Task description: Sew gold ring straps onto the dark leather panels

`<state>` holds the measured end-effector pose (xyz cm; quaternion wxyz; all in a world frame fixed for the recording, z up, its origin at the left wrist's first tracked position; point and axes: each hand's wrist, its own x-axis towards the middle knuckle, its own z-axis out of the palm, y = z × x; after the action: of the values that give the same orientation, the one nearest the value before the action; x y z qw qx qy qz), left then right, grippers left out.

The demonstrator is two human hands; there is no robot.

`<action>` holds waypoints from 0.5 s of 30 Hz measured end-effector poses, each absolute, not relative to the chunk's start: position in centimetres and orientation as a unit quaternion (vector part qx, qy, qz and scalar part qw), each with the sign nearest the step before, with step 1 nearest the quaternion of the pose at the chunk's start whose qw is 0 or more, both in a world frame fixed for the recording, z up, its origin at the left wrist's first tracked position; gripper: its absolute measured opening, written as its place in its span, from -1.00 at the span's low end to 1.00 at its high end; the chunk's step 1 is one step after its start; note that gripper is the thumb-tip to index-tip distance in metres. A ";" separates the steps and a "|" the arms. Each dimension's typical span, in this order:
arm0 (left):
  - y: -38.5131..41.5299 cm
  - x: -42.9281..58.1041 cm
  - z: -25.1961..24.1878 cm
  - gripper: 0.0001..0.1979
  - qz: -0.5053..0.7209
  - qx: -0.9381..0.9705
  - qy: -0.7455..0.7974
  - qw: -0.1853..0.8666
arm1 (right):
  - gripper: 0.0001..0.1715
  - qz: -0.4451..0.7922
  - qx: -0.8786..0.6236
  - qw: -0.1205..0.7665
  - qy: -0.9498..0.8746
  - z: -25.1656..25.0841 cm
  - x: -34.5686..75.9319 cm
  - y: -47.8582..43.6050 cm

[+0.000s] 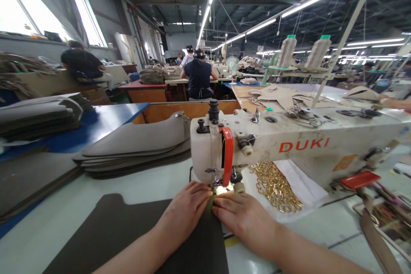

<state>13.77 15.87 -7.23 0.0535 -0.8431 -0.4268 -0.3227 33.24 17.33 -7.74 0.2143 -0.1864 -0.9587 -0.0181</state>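
Observation:
A dark grey-green fabric panel (138, 222) lies on the sewing table, its upper edge under the lit needle area of a white sewing machine (308, 137) marked DUKI. My left hand (189, 205) rests on the panel just left of the needle, fingers together and pressing the material. On the other side, my right hand (245, 214) has its fingers curled together at the panel's right edge, close to the needle. Between the hands a narrow olive part of the material (210, 205) shows. The fingertips and the presser foot partly hide each other.
Stacked grey panels (138, 141) lie to the left, more (35, 115) on a blue table. Gold metal rings (276, 186) sit on white material behind my right hand. Thread cones (287, 51) stand beyond the machine. A person in dark clothes (199, 75) sits ahead.

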 end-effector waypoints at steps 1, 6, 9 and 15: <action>15.7 13.7 -7.1 -0.74 -0.311 -0.847 -0.428 0.052 | -0.86 -0.012 -0.182 0.210 -0.960 -7.7 33.3 17.3; 14.8 13.2 -7.3 -0.72 -0.257 -0.859 -0.433 0.091 | -0.89 0.003 -0.171 0.195 -0.966 -7.5 33.2 17.4; 14.5 13.1 -7.5 -0.69 -0.233 -0.864 -0.434 0.106 | -0.87 0.005 -0.167 0.203 -0.965 -7.6 33.2 17.5; 14.4 13.2 -7.4 -0.69 -0.220 -0.860 -0.449 0.102 | -0.87 -0.008 -0.224 0.212 -0.951 -7.8 33.0 17.4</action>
<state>13.16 14.36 -7.41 0.1021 -0.8602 -0.4486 -0.2201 32.95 17.44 -7.81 0.2125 -0.2245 -0.9510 -0.0084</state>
